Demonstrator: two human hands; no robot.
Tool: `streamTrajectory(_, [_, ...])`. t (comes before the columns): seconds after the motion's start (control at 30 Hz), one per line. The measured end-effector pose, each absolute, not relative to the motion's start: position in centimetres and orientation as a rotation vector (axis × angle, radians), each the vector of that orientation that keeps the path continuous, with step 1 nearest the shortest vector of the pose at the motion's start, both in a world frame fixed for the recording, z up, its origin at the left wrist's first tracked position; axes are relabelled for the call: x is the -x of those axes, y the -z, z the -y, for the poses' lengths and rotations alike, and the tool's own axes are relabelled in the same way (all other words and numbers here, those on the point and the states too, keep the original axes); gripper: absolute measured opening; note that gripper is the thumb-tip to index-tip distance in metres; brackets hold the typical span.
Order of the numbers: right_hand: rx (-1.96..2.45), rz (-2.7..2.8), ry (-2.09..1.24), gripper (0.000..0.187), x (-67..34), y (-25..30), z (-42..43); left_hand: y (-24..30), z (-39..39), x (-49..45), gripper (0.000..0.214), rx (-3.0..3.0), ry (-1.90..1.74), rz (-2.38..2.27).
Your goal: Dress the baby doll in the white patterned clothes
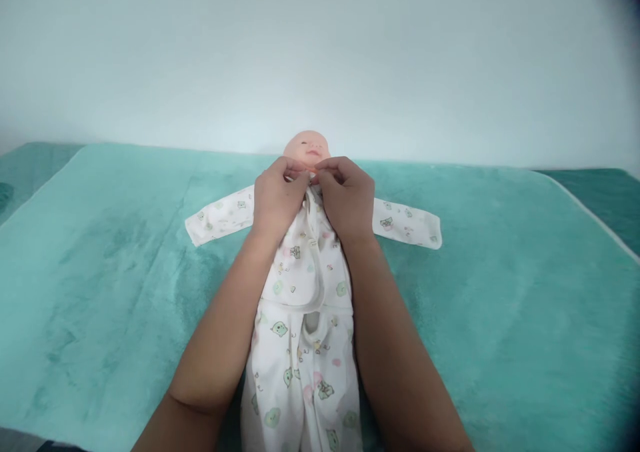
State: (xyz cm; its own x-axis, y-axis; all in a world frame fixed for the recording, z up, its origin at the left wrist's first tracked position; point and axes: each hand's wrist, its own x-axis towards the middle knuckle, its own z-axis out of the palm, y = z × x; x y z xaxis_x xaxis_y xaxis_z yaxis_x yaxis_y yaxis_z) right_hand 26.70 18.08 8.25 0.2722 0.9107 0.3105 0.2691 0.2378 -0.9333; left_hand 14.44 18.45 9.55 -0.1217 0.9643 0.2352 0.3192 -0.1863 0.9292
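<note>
- While the doll (307,147) lies face up on the blue-green blanket (125,272), the left arm (227,322) and the right arm (393,315) stretch forward, one on each side of it.
- The left hand (277,200) has its back up, and its fingers pinch the white shirt (293,259) at the neck.
- The right hand (350,197) leans in too, its fingers pinching the shirt's neck, close to the left ones.
- The shirt's sleeves (407,224) stick out past both hands.

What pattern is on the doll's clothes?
The clothes are white with a small green and pink cartoon print, shown in the head view.
</note>
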Motion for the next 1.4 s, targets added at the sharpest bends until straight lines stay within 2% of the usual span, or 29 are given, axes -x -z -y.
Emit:
streamTrajectory(0.37, [1.282, 1.24, -0.723, 0.015, -26.9, -8.2, -18.3, -10.2, -18.1, -13.7, 0.019, -1.63, -1.198, -1.427])
streamTrajectory(0.6, [1.278, 1.203, -0.802, 0.016, -27.2, -8.1, -18.5, -10.3, -18.2, -12.8, 0.02, -1.482, -1.118, -1.203])
streamTrajectory(0.83, [1.242, 1.243, -0.82, 0.015, -27.2, -8.1, -18.4, -10.4, -18.1, -12.5, 0.022, -1.274, -1.157, -1.043])
streamTrajectory(1.1, [1.18, 1.277, -0.864, 0.015, -27.4, -8.0, -18.4, -10.1, -18.4, -13.1, 0.022, -1.364, -1.267, -1.067])
streamTrajectory(1.4, [1.137, 1.407, -0.886, 0.03, -28.0, -8.1, -18.3, -10.2, -18.3, -13.2, 0.032, -1.368, -1.343, -1.116])
